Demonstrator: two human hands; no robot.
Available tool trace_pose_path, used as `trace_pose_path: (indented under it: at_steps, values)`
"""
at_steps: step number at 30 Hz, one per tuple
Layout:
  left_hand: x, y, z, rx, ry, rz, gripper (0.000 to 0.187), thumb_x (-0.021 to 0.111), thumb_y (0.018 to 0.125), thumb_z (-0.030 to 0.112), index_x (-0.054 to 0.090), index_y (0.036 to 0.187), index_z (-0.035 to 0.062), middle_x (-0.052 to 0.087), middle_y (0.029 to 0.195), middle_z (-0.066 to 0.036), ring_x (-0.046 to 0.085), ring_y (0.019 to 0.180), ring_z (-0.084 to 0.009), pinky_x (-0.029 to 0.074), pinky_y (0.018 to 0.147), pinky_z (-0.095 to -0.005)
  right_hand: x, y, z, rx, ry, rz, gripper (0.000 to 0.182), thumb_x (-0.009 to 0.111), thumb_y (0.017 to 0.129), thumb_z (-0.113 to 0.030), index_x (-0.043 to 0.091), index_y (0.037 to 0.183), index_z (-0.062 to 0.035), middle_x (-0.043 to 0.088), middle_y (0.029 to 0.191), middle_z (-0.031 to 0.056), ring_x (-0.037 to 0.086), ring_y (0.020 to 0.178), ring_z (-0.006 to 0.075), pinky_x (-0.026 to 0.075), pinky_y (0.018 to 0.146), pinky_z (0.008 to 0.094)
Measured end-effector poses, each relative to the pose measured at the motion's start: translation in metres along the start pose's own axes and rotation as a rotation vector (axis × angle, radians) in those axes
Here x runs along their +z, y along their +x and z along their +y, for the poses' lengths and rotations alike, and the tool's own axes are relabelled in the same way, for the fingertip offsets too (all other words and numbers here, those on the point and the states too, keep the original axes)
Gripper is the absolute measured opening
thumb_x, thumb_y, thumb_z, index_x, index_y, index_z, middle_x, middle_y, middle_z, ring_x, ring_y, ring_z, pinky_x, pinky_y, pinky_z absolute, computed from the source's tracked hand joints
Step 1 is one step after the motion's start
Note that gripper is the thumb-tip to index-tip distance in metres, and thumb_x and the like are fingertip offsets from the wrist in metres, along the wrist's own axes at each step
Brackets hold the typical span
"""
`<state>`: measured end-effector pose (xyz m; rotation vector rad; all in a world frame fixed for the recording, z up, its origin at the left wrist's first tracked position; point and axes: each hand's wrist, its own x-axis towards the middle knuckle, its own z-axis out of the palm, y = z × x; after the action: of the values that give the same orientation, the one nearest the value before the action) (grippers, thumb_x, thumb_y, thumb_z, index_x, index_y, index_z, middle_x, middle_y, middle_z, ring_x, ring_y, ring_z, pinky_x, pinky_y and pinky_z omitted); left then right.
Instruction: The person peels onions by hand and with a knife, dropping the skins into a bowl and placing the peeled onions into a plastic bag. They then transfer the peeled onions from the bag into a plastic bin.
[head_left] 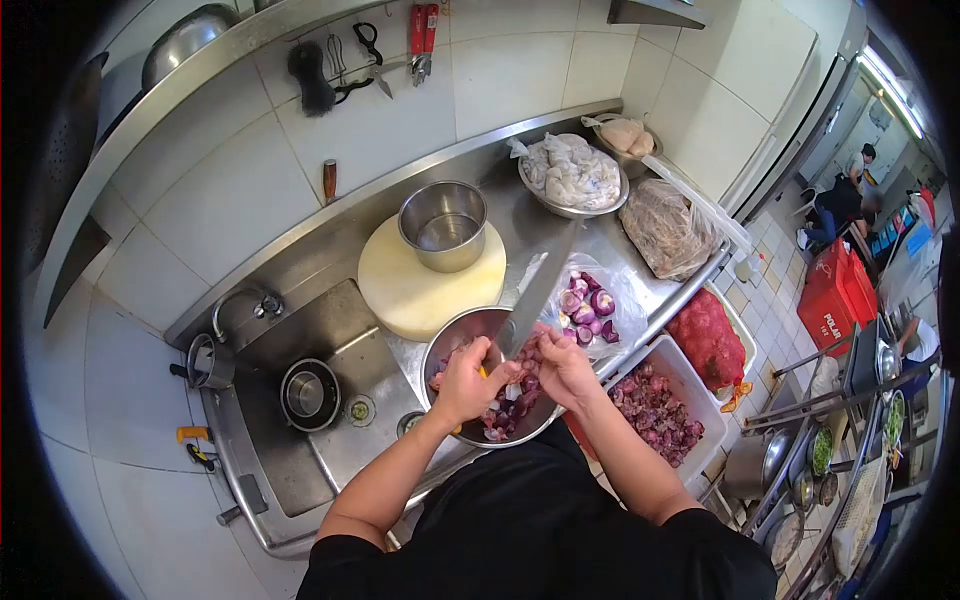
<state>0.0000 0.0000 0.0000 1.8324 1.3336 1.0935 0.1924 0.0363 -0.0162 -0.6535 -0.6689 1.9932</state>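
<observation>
My left hand (468,382) is closed around the yellow handle of a large knife (541,290), whose broad blade points up and away over the counter. My right hand (566,368) is pinched by the blade's base, with a reddish-purple onion partly hidden in its fingers. Under both hands, a steel bowl (437,350) holds onion skins and pieces (512,412). Just beyond my right hand, peeled red onions (590,308) lie on a clear plastic bag (622,290).
A steel pot (443,228) stands on a round cutting board (378,275). Left is a sink (300,460) with nested pans (309,393). Behind are a bowl of bagged pale food (570,172) and a brown bag (668,230). Unpeeled onions (655,415) fill a bin at right.
</observation>
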Motion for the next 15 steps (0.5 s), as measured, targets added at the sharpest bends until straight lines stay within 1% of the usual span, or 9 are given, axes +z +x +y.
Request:
trace_pose_path:
  at_steps: [2, 3, 5, 6, 7, 9, 10, 12, 15]
  values:
    - [-0.003, 0.002, -0.002, -0.098, -0.116, 0.137, 0.029, 0.063, 0.087, 0.031, 0.054, 0.086, 0.0028, 0.064, 0.077, -0.013, 0.054, 0.063, -0.0202, 0.044, 0.060, -0.0328, -0.005, 0.002, -0.002, -0.007, 0.237, -0.122, 0.049, 0.058, 0.092, -0.009, 0.041, 0.137, 0.0009, 0.058, 0.119, 0.0135, 0.056, 0.103, 0.0211, 0.044, 0.093, 0.0324]
    - [-0.004, 0.006, -0.003, -0.092, -0.126, 0.139, 0.029, 0.063, 0.087, 0.031, 0.054, 0.086, 0.0028, 0.064, 0.077, -0.013, 0.054, 0.063, -0.0202, 0.044, 0.060, -0.0328, -0.006, -0.001, -0.011, -0.011, 0.226, -0.119, 0.049, 0.058, 0.092, -0.009, 0.041, 0.137, 0.0009, 0.058, 0.119, 0.0135, 0.056, 0.103, 0.0211, 0.044, 0.093, 0.0324]
    - [-0.015, 0.013, -0.011, -0.238, -0.199, 0.174, 0.027, 0.063, 0.087, 0.027, 0.053, 0.084, 0.0015, 0.062, 0.074, -0.012, 0.055, 0.063, -0.0214, 0.045, 0.060, -0.0322, -0.005, -0.007, -0.018, 0.081, 0.291, -0.209, 0.050, 0.058, 0.090, -0.008, 0.041, 0.137, 0.0011, 0.057, 0.121, 0.0134, 0.055, 0.098, 0.0202, 0.044, 0.088, 0.0316]
    - [-0.018, 0.013, -0.008, -0.267, 0.059, 0.184, 0.041, 0.074, 0.078, 0.035, 0.052, 0.085, 0.0008, 0.061, 0.075, -0.011, 0.057, 0.065, -0.0235, 0.046, 0.063, -0.0332, -0.006, -0.009, -0.018, 0.084, 0.293, -0.207, 0.050, 0.058, 0.090, -0.008, 0.041, 0.137, 0.0011, 0.057, 0.121, 0.0134, 0.055, 0.098, 0.0202, 0.044, 0.088, 0.0316]
    - [-0.023, 0.014, -0.006, -0.267, 0.060, 0.185, 0.041, 0.074, 0.078, 0.035, 0.052, 0.085, 0.0008, 0.061, 0.075, -0.011, 0.057, 0.065, -0.0235, 0.046, 0.063, -0.0332, -0.006, -0.009, -0.018, 0.082, 0.299, -0.210, 0.051, 0.059, 0.090, -0.008, 0.041, 0.137, 0.0011, 0.056, 0.123, 0.0136, 0.055, 0.097, 0.0201, 0.044, 0.087, 0.0317]
    - [-0.032, 0.013, 0.002, -0.260, 0.280, 0.113, 0.066, 0.082, 0.062, 0.053, 0.048, 0.086, 0.0023, 0.061, 0.079, -0.016, 0.062, 0.074, -0.0340, 0.047, 0.068, -0.0417, -0.003, -0.010, -0.018, 0.084, 0.306, -0.209, 0.053, 0.059, 0.089, -0.008, 0.040, 0.138, 0.0010, 0.055, 0.124, 0.0138, 0.055, 0.095, 0.0200, 0.044, 0.086, 0.0317]
    - [-0.034, 0.015, 0.008, -0.344, 0.277, 0.074, 0.074, 0.086, 0.052, 0.055, 0.049, 0.088, 0.0025, 0.062, 0.082, -0.016, 0.062, 0.077, -0.0340, 0.048, 0.069, -0.0413, -0.001, -0.011, -0.019, 0.076, 0.286, -0.211, 0.056, 0.063, 0.086, -0.010, 0.042, 0.137, 0.0009, 0.056, 0.123, 0.0135, 0.054, 0.095, 0.0207, 0.044, 0.086, 0.0321]
    - [-0.034, 0.016, 0.008, -0.290, 0.211, 0.055, 0.073, 0.086, 0.052, 0.054, 0.050, 0.090, 0.0022, 0.062, 0.082, -0.016, 0.062, 0.078, -0.0334, 0.048, 0.070, -0.0408, 0.004, -0.011, -0.020, 0.070, 0.268, -0.211, 0.059, 0.068, 0.083, -0.011, 0.043, 0.136, 0.0008, 0.057, 0.121, 0.0133, 0.054, 0.095, 0.0213, 0.043, 0.087, 0.0324]
    - [-0.033, 0.017, 0.018, -0.214, 0.077, -0.002, 0.073, 0.087, 0.054, 0.053, 0.051, 0.092, 0.0017, 0.062, 0.083, -0.016, 0.062, 0.079, -0.0321, 0.048, 0.071, -0.0396, 0.009, -0.013, -0.019, 0.097, 0.298, -0.306, 0.060, 0.062, 0.088, -0.009, 0.037, 0.140, 0.0031, 0.055, 0.122, 0.0128, 0.055, 0.098, 0.0195, 0.044, 0.089, 0.0321]
